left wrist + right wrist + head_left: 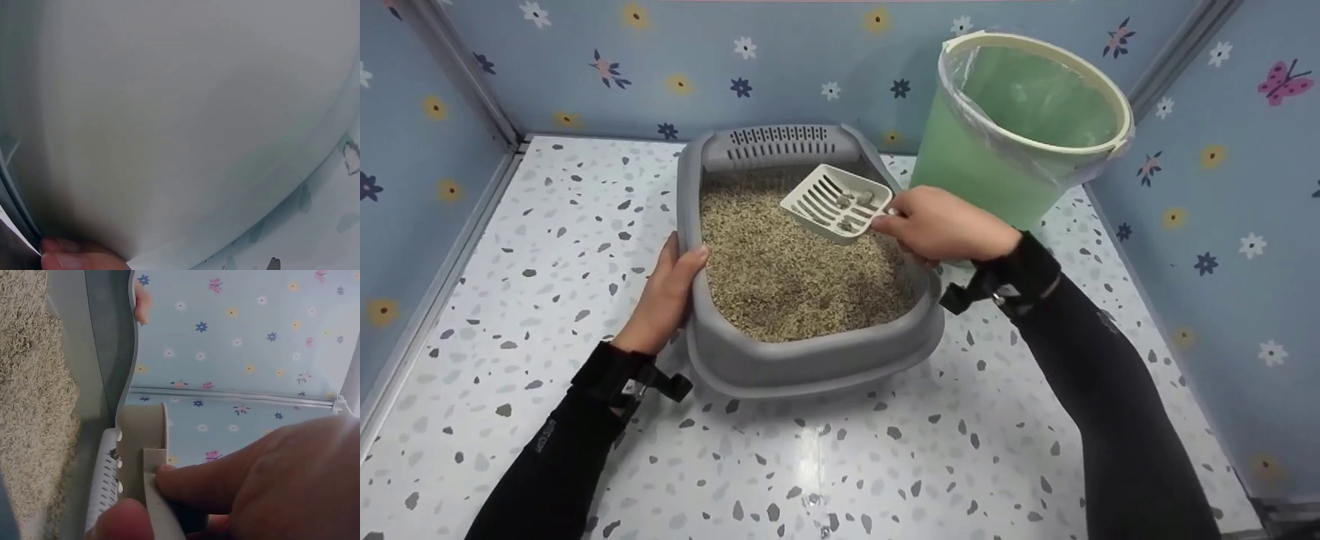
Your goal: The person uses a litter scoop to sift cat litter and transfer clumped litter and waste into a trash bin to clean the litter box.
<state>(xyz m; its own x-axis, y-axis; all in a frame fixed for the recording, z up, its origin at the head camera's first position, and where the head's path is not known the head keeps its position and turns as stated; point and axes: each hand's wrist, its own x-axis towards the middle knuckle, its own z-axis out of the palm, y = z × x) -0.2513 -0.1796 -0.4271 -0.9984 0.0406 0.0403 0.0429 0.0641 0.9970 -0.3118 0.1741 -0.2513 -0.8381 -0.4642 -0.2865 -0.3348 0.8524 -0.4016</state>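
A grey litter box (810, 356) filled with tan pellet litter (780, 262) stands on the speckled surface. My left hand (664, 296) grips its left rim, thumb on top; in the left wrist view, fingertips (70, 260) sit against the box's grey outer wall (169, 124). Over the litter's far right part, my right hand (949, 225) holds a pale slotted litter scoop (834, 206) by its handle. A few greyish clumps (856, 201) lie in the scoop. From the right wrist, the thumb presses along the handle near the scoop's wall (140, 427).
A green bin (982, 172) with a clear liner over its cream rim stands behind and right of the litter box. Blue flower-patterned panels (810, 60) close off the back and both sides. White speckled flooring (810, 465) extends in front of the box.
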